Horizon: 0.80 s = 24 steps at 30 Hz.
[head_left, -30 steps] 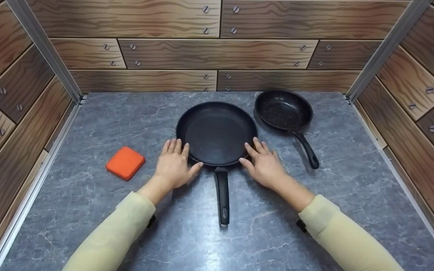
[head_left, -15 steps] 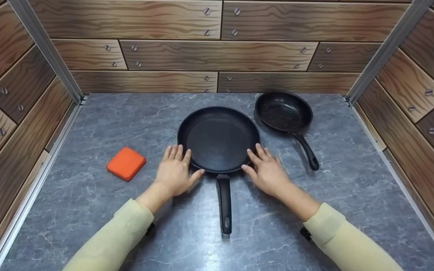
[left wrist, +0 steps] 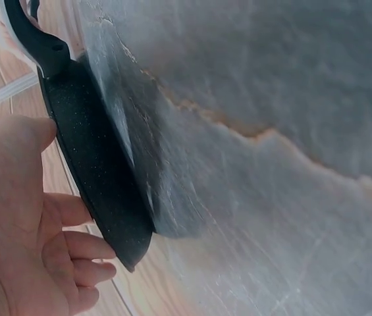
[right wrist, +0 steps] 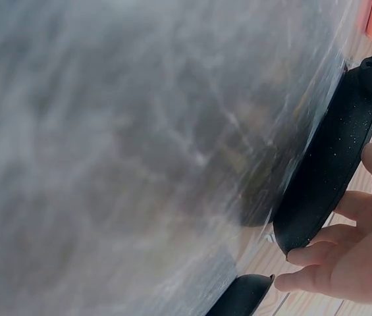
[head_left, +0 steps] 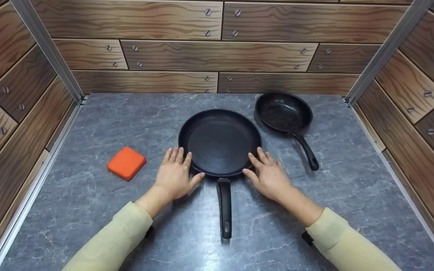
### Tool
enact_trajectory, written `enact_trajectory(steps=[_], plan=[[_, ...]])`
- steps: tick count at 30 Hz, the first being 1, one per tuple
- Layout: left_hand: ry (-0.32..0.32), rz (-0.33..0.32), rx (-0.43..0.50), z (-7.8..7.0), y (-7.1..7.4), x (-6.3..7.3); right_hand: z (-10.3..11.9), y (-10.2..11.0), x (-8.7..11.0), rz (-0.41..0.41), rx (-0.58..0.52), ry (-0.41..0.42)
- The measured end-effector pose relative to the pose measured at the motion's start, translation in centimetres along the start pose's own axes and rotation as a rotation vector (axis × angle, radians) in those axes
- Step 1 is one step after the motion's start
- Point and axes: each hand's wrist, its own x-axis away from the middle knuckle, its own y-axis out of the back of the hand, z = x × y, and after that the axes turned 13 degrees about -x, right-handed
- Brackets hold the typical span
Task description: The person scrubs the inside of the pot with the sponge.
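In the head view, the large pan [head_left: 220,141] sits mid-way across the table [head_left: 70,203], handle [head_left: 225,207] at six o'clock, the left hand [head_left: 173,175] at its eight and the right hand [head_left: 269,176] at its four, fingers [head_left: 188,158] spread and gripping nothing; an uneven push could swivel it or, toward two o'clock, bump the smaller pan [head_left: 283,113]. In the left wrist view, only thumb [left wrist: 37,133] and fingertips [left wrist: 105,250] appear to meet its edge, so lifting would probably slip. In the right wrist view, extended fingers likewise grasp nothing, and the smaller pan's nearness could snag them.
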Motion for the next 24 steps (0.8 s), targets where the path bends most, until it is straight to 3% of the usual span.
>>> enact_trajectory(steps=[14, 24], plan=[[-0.007, -0.011, 0.004, -0.1, 0.0, 0.7, 0.2, 0.1, 0.6, 0.016, -0.02, -0.03], [-0.006, 0.001, 0.067, 0.1, -0.3, 1.2, 1.3, 0.5, 2.1, -0.126, -0.288, -0.04]])
